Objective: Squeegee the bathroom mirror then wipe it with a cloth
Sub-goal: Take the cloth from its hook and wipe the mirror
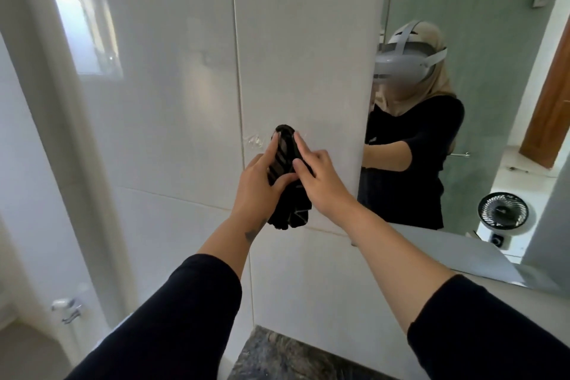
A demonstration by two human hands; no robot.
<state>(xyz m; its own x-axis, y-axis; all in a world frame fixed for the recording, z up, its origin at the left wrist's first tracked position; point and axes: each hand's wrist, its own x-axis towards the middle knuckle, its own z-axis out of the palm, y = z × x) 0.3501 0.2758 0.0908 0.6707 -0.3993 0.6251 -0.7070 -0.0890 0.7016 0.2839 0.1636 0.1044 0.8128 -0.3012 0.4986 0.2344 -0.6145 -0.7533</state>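
A dark striped cloth (pixel 285 160) hangs bunched between both my hands in front of a glossy white wall. My left hand (pixel 262 182) grips it from the left, thumb across its middle. On its right side my right hand (pixel 317 176) rests with fingers pressed along the cloth's edge. The bathroom mirror (pixel 481 40) is to the right, past the wall's corner, and reflects a person in a dark top wearing a headset. No squeegee is visible.
A torn tape or sticker patch (pixel 255 141) marks the tile seam beside the cloth. A dark granite counter (pixel 277 358) lies below. A small black fan (pixel 502 213) shows in the mirror. A chrome fitting (pixel 66 308) sits low on the left.
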